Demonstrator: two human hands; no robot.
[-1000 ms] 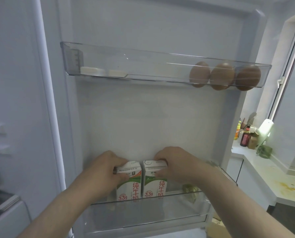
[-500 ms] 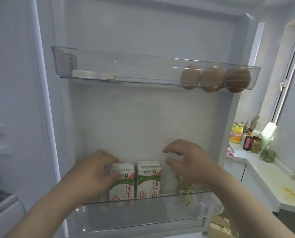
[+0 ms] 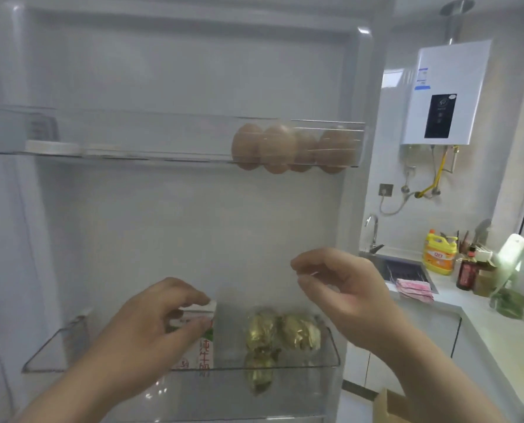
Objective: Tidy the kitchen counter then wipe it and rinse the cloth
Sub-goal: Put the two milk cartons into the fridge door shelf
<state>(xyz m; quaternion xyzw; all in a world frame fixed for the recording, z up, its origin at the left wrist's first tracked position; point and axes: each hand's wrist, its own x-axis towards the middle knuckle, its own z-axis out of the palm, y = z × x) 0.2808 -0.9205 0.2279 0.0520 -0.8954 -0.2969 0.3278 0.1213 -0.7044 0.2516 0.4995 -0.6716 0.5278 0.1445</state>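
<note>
1. Right in front of me, the left hand (image 3: 151, 328) was down at the lower door shelf (image 3: 309, 380) of the open fridge. Its index finger lay over the top of the milk carton (image 3: 204, 343) and its thumb on the front, so it was clamped on it.
2. The carton stood upright inside that shelf, about midway along.
3. Just right of the carton there was a grey, smeared patch. I couldn't tell what it was.
4. The right hand (image 3: 346, 291) hung in the air, well apart from the left, with its fingers loosely curled and gripping nothing.
5. Below that hand, in the same shelf, sat a clear bag of gold-wrapped lumps (image 3: 285, 331), near the carton but not touching it.
6. Higher up, the upper door shelf (image 3: 132, 138) carried a row of brown eggs (image 3: 276, 148) at its right end and a flat white piece (image 3: 53, 146) at its left.
7. Past the door's edge, low down, a cardboard box (image 3: 389, 407) poked into view.
8. And there was the counter (image 3: 483, 331), running along the right wall, with a yellowish smear at its near end.
9. The pink cloth (image 3: 415, 290) lay folded at the corner of the sink (image 3: 407, 270), well away from both hands.
10. Behind the sink rose the faucet (image 3: 373, 230). To its right stood a yellow detergent bottle (image 3: 439, 254) and a dark bottle (image 3: 466, 274), close together.
11. Farthest back, a white water heater (image 3: 447, 93) hung on the wall.
</note>
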